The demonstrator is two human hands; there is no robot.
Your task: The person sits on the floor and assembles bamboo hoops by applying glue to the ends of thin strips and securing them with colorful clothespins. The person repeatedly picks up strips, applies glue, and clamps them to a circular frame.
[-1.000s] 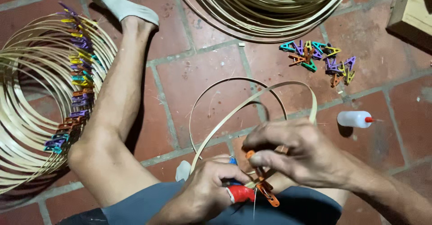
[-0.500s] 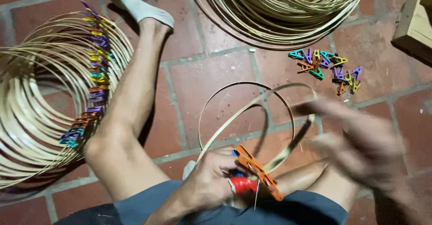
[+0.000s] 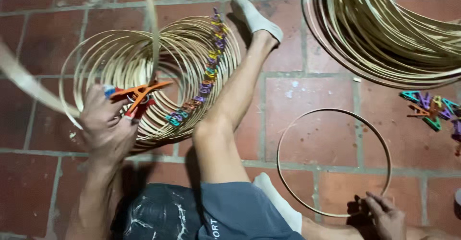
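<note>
A hoop [image 3: 144, 9] of flat, pale cane strip rises on the left, pinched at its crossing by an orange clothespin [image 3: 140, 92]. The left hand [image 3: 106, 124] is raised, fingers curled tight round that joint — in front of a stack of finished hoops [image 3: 192, 57] lined with coloured pegs. Near right, the right hand [image 3: 386, 216] rests low, fingertips closed on the rim of a thin round ring [image 3: 288, 129] lying flat on the red brick floor [image 3: 312, 91] — smooth, slender, pale.
</note>
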